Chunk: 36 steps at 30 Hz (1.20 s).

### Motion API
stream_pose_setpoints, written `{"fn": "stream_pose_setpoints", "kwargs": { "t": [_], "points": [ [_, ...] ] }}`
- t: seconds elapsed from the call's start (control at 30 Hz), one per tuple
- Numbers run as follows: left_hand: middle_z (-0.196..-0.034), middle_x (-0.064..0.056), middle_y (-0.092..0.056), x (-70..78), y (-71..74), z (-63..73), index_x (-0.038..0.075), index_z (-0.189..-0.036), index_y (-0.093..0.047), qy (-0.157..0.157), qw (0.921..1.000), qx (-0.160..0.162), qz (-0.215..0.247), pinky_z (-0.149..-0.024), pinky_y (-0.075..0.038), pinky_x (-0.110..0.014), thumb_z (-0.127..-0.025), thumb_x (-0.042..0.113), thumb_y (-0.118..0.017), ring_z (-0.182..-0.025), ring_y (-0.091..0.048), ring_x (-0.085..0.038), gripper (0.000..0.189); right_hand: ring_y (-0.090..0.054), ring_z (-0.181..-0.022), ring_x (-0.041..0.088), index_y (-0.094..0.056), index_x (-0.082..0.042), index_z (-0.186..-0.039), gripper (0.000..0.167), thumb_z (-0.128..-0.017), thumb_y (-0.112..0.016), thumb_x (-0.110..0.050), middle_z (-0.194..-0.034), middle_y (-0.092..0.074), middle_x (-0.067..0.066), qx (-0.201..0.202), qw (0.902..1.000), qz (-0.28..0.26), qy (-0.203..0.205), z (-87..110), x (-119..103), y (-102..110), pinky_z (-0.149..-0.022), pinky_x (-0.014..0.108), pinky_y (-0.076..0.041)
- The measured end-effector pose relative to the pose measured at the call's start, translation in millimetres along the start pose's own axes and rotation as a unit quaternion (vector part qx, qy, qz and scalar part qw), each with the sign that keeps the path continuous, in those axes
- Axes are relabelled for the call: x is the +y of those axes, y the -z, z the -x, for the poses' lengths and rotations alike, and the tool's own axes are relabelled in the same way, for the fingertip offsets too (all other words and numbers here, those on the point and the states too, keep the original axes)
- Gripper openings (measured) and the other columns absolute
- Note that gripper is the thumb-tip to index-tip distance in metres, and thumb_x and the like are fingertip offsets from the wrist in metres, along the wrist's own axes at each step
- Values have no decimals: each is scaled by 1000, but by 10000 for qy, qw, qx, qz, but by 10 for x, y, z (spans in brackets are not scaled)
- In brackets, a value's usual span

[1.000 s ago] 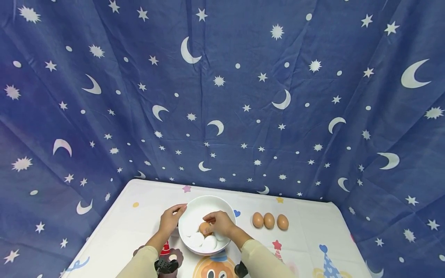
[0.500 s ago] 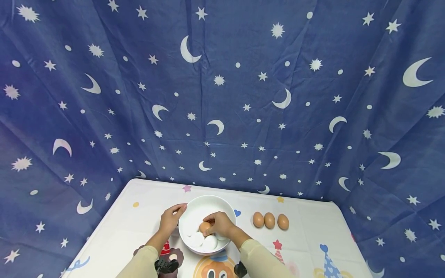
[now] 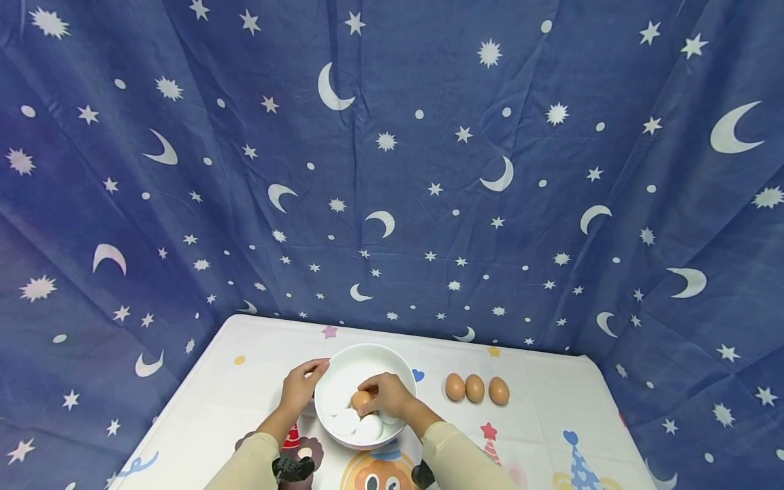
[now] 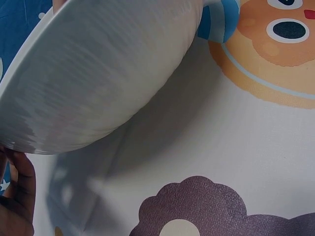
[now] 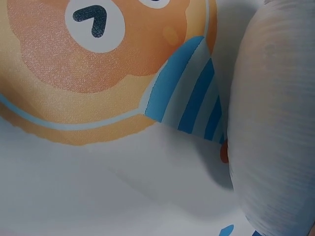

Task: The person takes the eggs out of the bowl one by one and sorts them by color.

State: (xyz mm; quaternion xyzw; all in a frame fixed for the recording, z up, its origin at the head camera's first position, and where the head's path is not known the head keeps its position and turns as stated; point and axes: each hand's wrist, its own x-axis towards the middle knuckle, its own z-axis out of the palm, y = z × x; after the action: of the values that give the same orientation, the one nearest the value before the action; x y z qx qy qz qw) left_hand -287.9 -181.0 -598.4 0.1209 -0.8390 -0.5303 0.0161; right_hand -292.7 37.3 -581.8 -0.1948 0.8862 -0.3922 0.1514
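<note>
A white bowl (image 3: 339, 368) stands on the table in the head view, with several smooth white rounded things (image 3: 369, 429) in its near part; their kind is unclear. Inside it, a brown egg (image 3: 361, 401) is pinched between the thumb and fingers of my right hand (image 3: 389, 396). On the bowl's left side my left hand (image 3: 298, 388) grips the rim. The left wrist view shows curled fingers (image 4: 22, 184) against the bowl's wall (image 4: 98, 78). In the right wrist view the bowl's outer wall (image 5: 275, 123) hides most of my right hand.
Three brown eggs (image 3: 474, 388) lie in a row to the right of the bowl. A white cloth with printed cartoon figures covers the table (image 3: 545, 401). Behind it hangs a dark blue curtain (image 3: 416, 170) with moons and stars.
Almost nothing differs. My right hand keeps its pinch on the brown egg in the bowl, and my left hand stays at the rim.
</note>
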Motion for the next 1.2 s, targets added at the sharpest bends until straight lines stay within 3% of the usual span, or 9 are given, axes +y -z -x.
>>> {"fn": "stream_pose_setpoints", "kwargs": {
  "t": [0.33,0.63,0.97,1.2],
  "points": [
    [-119,-15,-65,-15,-24,5,7,-123,-68,28,10000,-45,36,-68,-57,-24,-96,42,-62,-90,-65,-18,45,-67,-90,14,-74,-4,-107,39,-72,-88,-15,-101,-74,4,98,9999,-121,-19,3,7,29,-82,24,-54],
    [-116,-13,-66,16,-19,-2,7,-123,-68,23,10000,-61,66,-66,-56,-22,-96,42,-62,-86,-64,-14,44,-69,-95,25,-70,3,-114,37,-80,-81,-9,-109,-72,15,367,9943,-1005,-8,16,-19,106,-80,28,-58],
    [-118,-12,-66,3,-12,-11,9,-123,-69,-11,10000,-7,-36,-70,-56,-22,-95,48,-61,-96,-63,-20,49,-66,-108,30,-65,7,-120,40,-86,-75,-11,-115,-69,18,484,9743,-2174,-346,146,-70,217,-89,35,-56],
    [-119,-14,-66,13,-2,15,8,-123,-68,8,10000,7,-92,-67,-54,-19,-96,44,-61,-94,-63,-19,46,-68,-100,20,-63,6,-124,44,-85,-76,-9,-114,-69,15,560,9521,-2875,-881,314,-44,350,-85,31,-57]
  ]
}}
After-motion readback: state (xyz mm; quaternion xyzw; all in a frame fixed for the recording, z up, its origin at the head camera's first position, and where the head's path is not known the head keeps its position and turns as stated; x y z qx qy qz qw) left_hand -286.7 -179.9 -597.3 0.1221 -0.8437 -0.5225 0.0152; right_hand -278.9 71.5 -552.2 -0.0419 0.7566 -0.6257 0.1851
